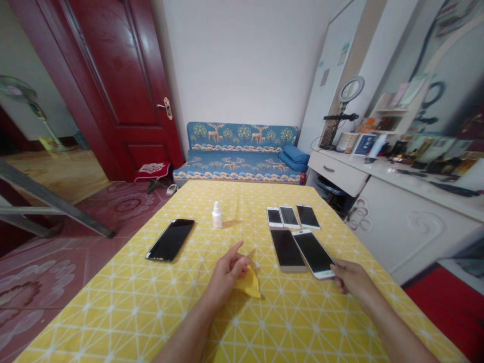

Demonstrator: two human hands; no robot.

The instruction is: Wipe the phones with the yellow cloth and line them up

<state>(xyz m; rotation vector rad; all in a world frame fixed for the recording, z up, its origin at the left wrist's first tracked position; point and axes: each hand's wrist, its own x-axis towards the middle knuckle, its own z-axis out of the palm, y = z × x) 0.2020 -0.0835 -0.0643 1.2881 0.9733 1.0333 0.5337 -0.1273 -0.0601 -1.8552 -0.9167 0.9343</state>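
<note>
Fingers of the left hand pinch a folded cloth, with the forefinger stretched out. The right hand curls against the near end of a white phone; I cannot tell whether it grips. The phone lies flat on the table beside a darker phone. This looks like taking hold of it, and a lift would need a pinch across its thin edges.

A plain white wall closes the far side, and a blue patterned sofa stands along its foot. At far left a dark red door stands open. The floor is reddish patterned tile. Along the right runs a white dresser with a mirror above it and a ring light at its far end. The yellow-clothed bench fills the near middle. The light is soft and even.
</note>
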